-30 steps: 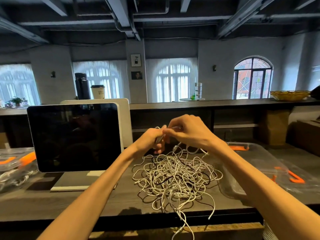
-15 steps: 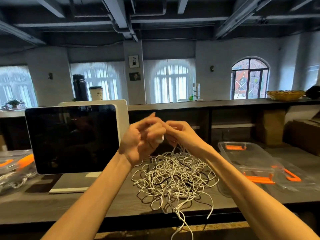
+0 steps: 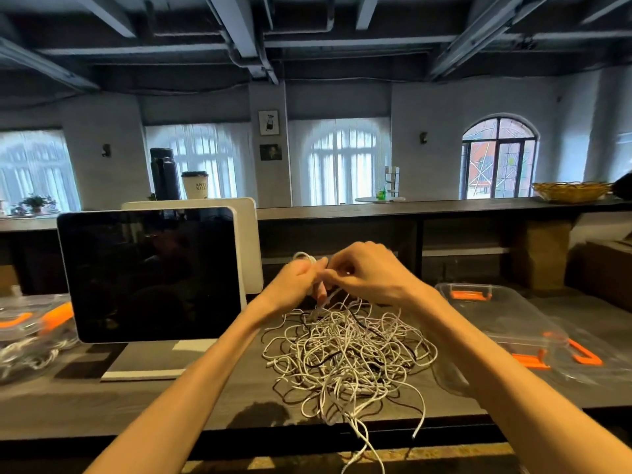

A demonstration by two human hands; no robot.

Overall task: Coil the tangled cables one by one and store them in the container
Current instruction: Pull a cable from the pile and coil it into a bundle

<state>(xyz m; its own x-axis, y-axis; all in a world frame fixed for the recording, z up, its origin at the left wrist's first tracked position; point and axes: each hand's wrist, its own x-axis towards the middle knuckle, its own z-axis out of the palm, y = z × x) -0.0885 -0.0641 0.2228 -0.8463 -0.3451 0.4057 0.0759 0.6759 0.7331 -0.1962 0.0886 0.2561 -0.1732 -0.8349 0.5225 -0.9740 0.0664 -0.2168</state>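
Tangled cable pile [image 3: 345, 354] sits on the dark desk [image 3: 85, 405], mostly white strands with a few black ones mixed in. Several loose ends hang off the desk's near edge. 1 white cable [image 3: 306, 258] is lifted out of the pile's far side, held above it between both hands.

Left hand [image 3: 295, 280] has fingers curled around a small loop of that cable, loop showing just above the knuckles. Right hand [image 3: 366, 273] is touching the left hand, fingers curled and pinching the same cable; strands drop from both hands straight into the pile. Exact finger placement is blurred, can't resolve it further.

Clear container [image 3: 492, 323] with orange latches is on the desk just right of the pile, partly behind the right forearm. Its clear lid [image 3: 588, 357] with an orange handle lies on the container's far right side.

Left of the pile: dark-screened monitor [image 3: 150, 271] on a white stand, a 2nd white panel behind it. Farther left of the pile at the desk edge, another clear bin [image 3: 30, 336] with orange parts and white cables inside.

Behind the pile, a raised counter carries a black flask [image 3: 164, 174], a paper cup [image 3: 195, 184] and, far right, a wicker basket [image 3: 571, 190].
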